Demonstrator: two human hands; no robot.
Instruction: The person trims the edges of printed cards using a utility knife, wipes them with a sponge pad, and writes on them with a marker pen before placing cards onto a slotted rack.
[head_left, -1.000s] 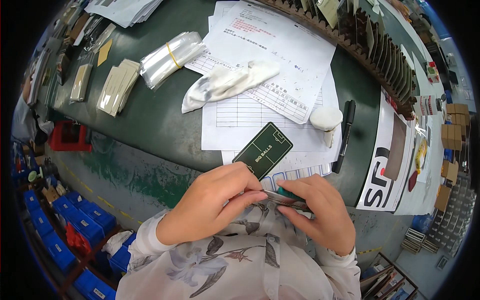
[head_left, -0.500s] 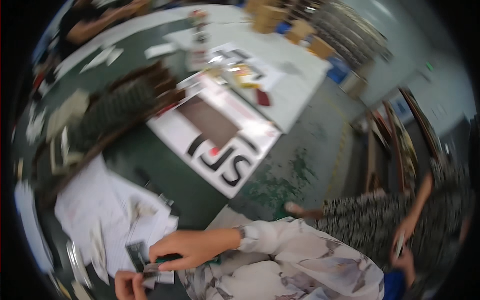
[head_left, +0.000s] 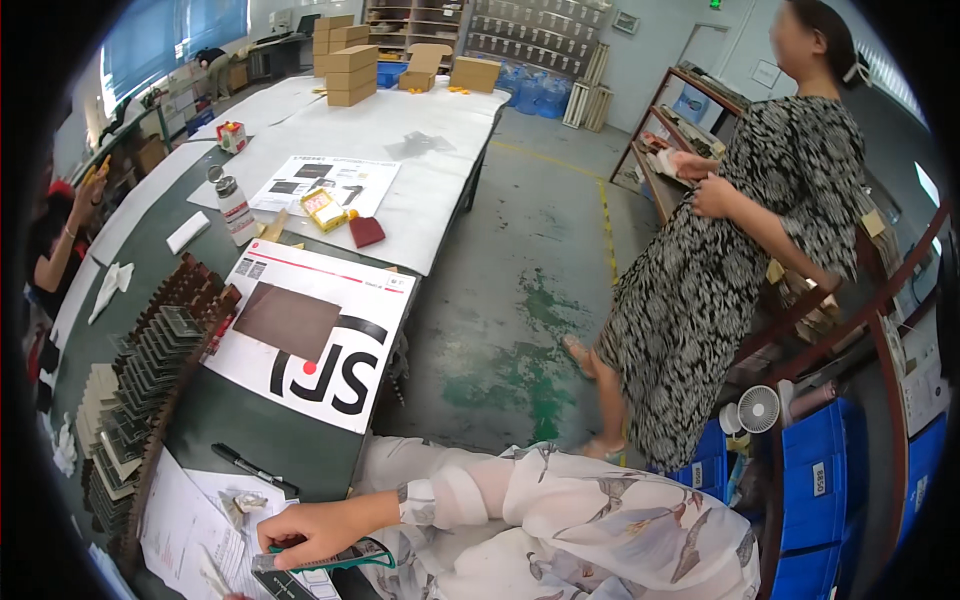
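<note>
Facing aside is risking slips
Near the slim black pen (head_left: 254,468), your right hand (head_left: 314,532) is gripping a green looped tool (head_left: 346,557); left hand (head_left: 236,597): cannot tell.

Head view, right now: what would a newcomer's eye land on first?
Probably the person in black-and-white patterned clothing, standing at the right. Next, the white sheet with bold black lettering on the green table, left of centre. Lower left, the wearer's right hand grips a green tool.
</note>
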